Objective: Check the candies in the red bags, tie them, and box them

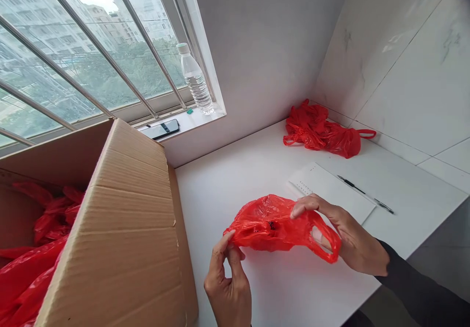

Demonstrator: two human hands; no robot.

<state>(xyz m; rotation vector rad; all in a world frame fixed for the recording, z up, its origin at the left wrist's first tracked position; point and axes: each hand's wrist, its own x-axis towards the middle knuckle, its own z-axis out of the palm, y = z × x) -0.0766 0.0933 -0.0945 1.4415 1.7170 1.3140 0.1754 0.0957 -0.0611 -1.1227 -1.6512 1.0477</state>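
Above the white table, a red plastic bag (270, 221) is stretched sideways between my two hands. My left hand (230, 280) pinches its left end between thumb and fingertips. At the other end, my right hand (343, 231) grips the bag near its handle loop, with the thumb behind the thin plastic and the fingers over the top. A small dark mark shows in the middle of the bag. Part of the right thumb is seen through the loop.
An open cardboard box (121, 229) with red plastic bags (47, 229) inside stands left. More red bags (319, 128) lie at the table's back corner. A notebook (334, 190) and pen (365, 194) lie right. The windowsill holds a water bottle (197, 84) and phone (161, 128).
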